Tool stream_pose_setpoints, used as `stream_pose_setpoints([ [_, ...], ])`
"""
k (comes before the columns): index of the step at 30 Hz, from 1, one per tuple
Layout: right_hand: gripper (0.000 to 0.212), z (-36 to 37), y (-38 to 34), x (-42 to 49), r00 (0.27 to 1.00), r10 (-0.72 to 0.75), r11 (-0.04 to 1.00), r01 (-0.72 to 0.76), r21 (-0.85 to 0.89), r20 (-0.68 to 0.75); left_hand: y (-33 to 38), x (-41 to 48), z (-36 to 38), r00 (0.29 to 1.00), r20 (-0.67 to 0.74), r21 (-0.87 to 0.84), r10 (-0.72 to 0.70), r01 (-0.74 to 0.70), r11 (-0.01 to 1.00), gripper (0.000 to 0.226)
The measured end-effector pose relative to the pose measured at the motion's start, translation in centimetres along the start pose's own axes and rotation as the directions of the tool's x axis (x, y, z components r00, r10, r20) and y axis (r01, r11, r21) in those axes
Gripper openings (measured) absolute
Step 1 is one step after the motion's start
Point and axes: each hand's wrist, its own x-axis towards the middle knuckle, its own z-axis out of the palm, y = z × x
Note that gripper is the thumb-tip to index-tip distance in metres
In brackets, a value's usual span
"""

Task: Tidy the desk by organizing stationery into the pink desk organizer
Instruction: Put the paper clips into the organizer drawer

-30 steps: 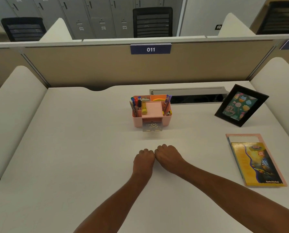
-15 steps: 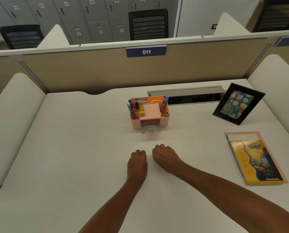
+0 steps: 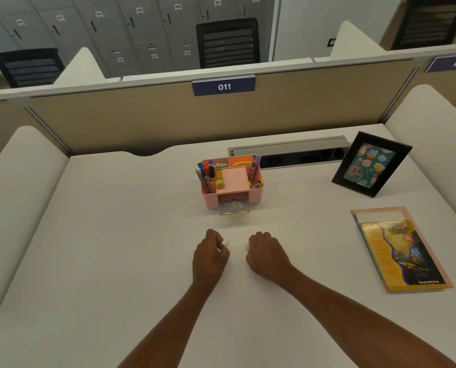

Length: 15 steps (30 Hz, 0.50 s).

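The pink desk organizer stands in the middle of the white desk, filled with pens, pencils, a yellow glue stick and sticky notes. Its clear front drawer is pulled out and holds several paper clips. Nearer to me, my left hand pinches a paper clip between curled fingers just above the desk. My right hand is curled beside it, and a second paper clip shows faintly at its fingertips.
A black picture frame leans at the back right. A yellow booklet on a pink folder lies at the right. A grey cable tray runs behind the organizer. Padded partitions enclose the desk.
My hands were side by side and touching on the desk. They have drawn apart, and a paper clip now shows in my left fingers. The view has tilted slightly.
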Motion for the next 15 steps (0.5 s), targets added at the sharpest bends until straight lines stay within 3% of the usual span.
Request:
stream_pose_setpoints([
  [7, 0.025, -0.4, 0.8, 0.7, 1.0, 0.005, 0.985, -0.009, 0.171, 0.025, 4.8, 4.7, -2.8, 0.976, -0.202, -0.038, 0.075, -0.084, 0.996, 0.025],
  [15, 0.022, -1.9, 2.4, 2.4, 0.975, -0.002, 0.865, -0.11, 0.49, 0.223, 7.0, 9.6, -3.1, 0.991, -0.081, 0.247, 0.104, -0.081, 0.965, 0.015],
])
